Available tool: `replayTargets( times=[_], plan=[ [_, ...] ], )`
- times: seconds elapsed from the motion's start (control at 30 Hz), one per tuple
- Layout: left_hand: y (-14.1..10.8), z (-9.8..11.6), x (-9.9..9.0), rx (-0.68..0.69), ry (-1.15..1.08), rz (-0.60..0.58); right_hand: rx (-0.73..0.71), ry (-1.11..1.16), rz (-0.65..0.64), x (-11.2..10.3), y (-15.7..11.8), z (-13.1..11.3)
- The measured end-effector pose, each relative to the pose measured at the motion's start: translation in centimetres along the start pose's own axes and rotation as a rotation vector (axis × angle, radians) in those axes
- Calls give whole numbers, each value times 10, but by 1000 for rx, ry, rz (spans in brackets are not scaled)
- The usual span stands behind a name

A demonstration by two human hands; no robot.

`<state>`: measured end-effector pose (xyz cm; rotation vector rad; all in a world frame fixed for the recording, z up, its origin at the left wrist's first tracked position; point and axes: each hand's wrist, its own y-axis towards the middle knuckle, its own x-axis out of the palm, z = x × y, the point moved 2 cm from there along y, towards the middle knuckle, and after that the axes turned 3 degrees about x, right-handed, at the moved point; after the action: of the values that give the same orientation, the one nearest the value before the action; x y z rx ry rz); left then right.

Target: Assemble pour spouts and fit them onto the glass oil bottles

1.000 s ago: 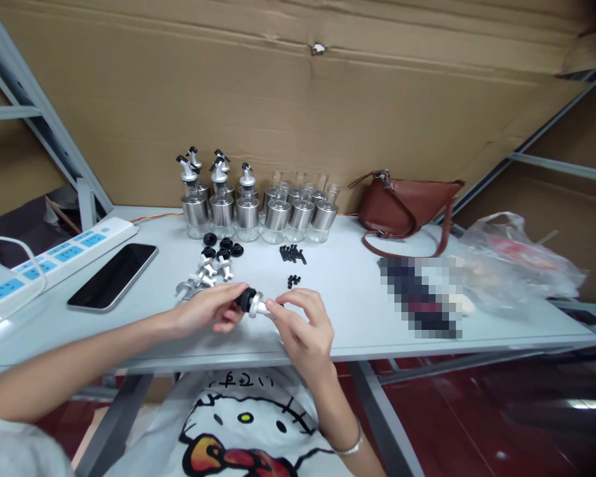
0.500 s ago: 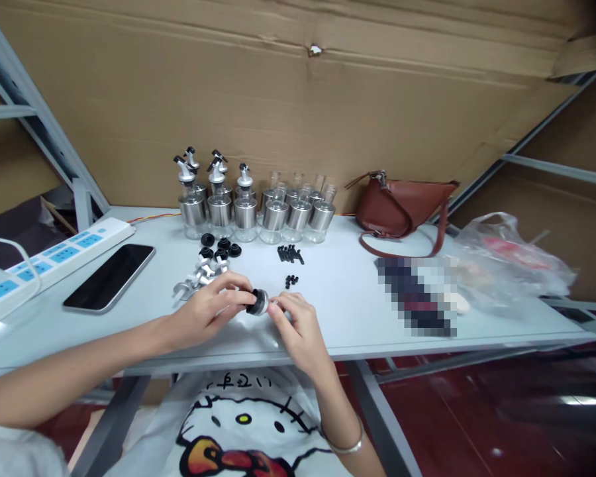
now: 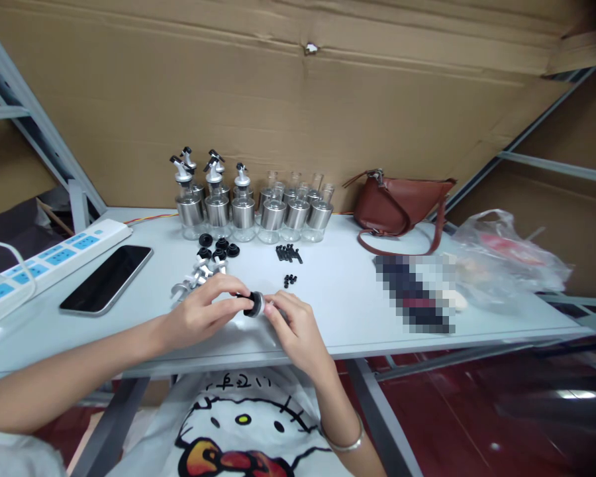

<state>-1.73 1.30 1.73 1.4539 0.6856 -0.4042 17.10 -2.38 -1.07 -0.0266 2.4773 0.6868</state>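
Note:
Between my hands, just above the table's front part, is a bottle pourer [image 3: 254,305] with a black stopper and a silver collar, lying sideways. The fingers of my left hand [image 3: 209,309] press on its black end. My right hand [image 3: 294,324] pinches the silver spout side, which its fingers mostly cover. Silver pourer bodies [image 3: 198,275] lie beside my left hand, partly behind it. Black round stoppers [image 3: 219,248] sit in a group beyond them. Small black caps [image 3: 290,281] and black levers [image 3: 289,252] lie beyond my right hand.
Glass bottles with metal sleeves [image 3: 243,213] stand in rows at the back, several with pourers on top. A phone [image 3: 107,279] and a power strip [image 3: 54,258] lie left. To the right are a brown handbag [image 3: 402,205], a blurred-out dark item [image 3: 412,295] and a plastic bag [image 3: 511,258].
Both hands still hold the pourer, with only a slight shift of the fingers around it. The whole view has moved a little; the parts on the table lie as before.

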Motion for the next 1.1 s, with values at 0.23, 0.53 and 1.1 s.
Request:
replayTargets(
  times=[0.23,0.53,1.1],
  plan=[
    [-1,-5,2,-167,-142,5,-71,153,168,-1,-2,0],
    [-3,-7,3,-553,-470,33,-334,150,312,-2,-6,-1],
    [-3,-11,10,-746,-741,36,-471,92,306,-1,-4,-5]
  ],
)
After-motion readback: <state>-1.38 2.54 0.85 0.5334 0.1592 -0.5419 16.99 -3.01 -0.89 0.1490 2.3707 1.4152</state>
